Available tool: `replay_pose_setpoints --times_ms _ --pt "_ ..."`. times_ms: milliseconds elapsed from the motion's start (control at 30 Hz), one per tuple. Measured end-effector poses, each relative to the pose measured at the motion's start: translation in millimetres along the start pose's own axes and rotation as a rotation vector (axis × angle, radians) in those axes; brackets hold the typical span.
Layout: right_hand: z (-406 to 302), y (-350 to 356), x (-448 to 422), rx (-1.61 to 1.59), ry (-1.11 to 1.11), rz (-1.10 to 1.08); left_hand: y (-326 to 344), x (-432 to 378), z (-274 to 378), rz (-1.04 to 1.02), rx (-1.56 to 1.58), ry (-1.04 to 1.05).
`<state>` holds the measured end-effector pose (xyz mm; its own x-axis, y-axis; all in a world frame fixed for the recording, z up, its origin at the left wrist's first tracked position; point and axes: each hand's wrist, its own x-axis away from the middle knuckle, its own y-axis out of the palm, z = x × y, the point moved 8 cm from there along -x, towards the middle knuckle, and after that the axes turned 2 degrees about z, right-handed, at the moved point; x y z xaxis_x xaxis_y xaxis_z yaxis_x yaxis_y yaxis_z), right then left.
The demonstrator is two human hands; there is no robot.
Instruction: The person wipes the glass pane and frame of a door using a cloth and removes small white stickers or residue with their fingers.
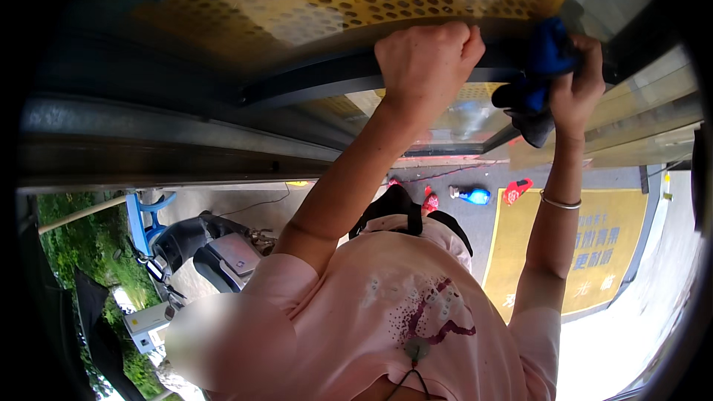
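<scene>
My left hand (426, 61) is curled tightly over a dark metal bar (323, 81) of a glazed frame, its knuckles toward the glass. Farther right, my right hand (579, 86) grips a crumpled blue and dark cloth (543, 78) against the same bar near the frame's corner. Part of the cloth hangs below the fingers. Above the bar, a glass pane (312, 28) shows a yellow perforated surface and a red patch. Below the bar is more glass (473, 114).
A blue spray bottle (473, 196) lies on the ground near red patterned shoes (517, 191). A yellow mat (624, 228) with writing spreads at right. An electric scooter (223, 256) stands at left beside a blue frame (136, 225). A metal rail (167, 128) runs at left.
</scene>
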<state>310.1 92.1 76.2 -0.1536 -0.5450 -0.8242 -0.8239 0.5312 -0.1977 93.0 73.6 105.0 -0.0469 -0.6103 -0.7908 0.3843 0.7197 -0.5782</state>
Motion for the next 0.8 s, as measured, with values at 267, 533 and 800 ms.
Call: replay_pose_setpoints --times_ms 267,533,800 --pt "0.4 0.8 1.1 0.044 0.023 0.009 -81.8 10.4 -104.4 0.072 0.216 -0.443" --pt "-2.0 -1.8 0.2 0.017 0.014 0.005 -79.8 4.7 -101.8 0.059 0.516 -0.595" --pt "3.9 -1.9 1.7 0.048 0.022 -0.036 -67.3 5.6 -93.5 -0.065 0.442 -0.518"
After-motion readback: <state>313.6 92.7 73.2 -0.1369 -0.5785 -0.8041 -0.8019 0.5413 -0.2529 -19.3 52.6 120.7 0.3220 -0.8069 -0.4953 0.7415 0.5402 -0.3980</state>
